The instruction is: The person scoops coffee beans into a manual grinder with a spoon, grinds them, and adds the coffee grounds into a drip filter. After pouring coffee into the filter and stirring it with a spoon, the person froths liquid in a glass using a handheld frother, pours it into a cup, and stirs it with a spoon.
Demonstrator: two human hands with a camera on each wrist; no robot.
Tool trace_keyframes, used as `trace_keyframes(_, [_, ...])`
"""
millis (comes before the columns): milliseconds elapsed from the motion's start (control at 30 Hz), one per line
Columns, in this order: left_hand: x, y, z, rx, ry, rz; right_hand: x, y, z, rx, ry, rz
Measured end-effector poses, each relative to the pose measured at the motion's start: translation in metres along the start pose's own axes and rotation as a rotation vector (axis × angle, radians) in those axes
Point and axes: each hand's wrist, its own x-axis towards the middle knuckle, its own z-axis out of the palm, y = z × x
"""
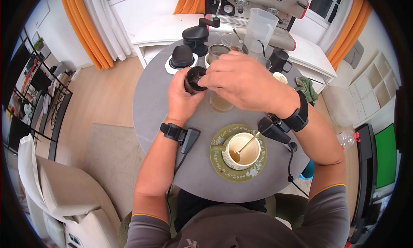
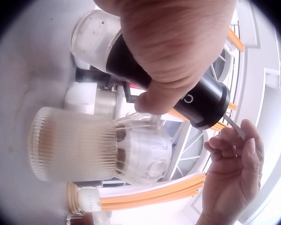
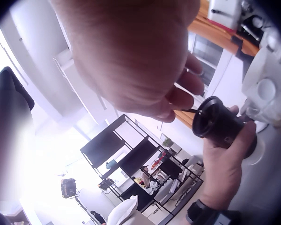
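Note:
My left hand (image 1: 183,101) grips a black cylinder (image 2: 210,101), which looks like the body of a hand coffee grinder with a clear base (image 2: 91,42). It tilts with its mouth toward the right hand. My right hand (image 1: 247,82) pinches a thin metal tool (image 2: 235,125) at the cylinder's mouth; its tip is hidden inside in the right wrist view. Close beside the left hand stands a ribbed glass (image 2: 75,145) with pale contents, a clear dripper (image 2: 147,150) on top. Nearer my body, a cup (image 1: 254,155) with a gold spoon (image 1: 248,141) sits on a green saucer (image 1: 223,172).
Behind the hands are a black canister with a crank (image 1: 195,39), a black piece (image 1: 182,56) on a white tray, a tall clear pitcher (image 1: 260,28) and a black pot (image 1: 280,61). A green cloth (image 1: 306,89) lies at the right. An espresso machine (image 1: 236,22) stands beyond.

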Motion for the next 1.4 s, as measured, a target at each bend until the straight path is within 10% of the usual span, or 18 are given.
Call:
trace_keyframes(1133, [0.002, 0.012, -0.003, 0.087, -0.087, 0.164, -0.017, -0.004, -0.021, 0.197, 0.009, 0.184])
trace_keyframes(1400, [0.000, 0.009, -0.001, -0.001, -0.073, 0.093, -0.021, -0.013, -0.028, 0.468, 0.445, 0.398])
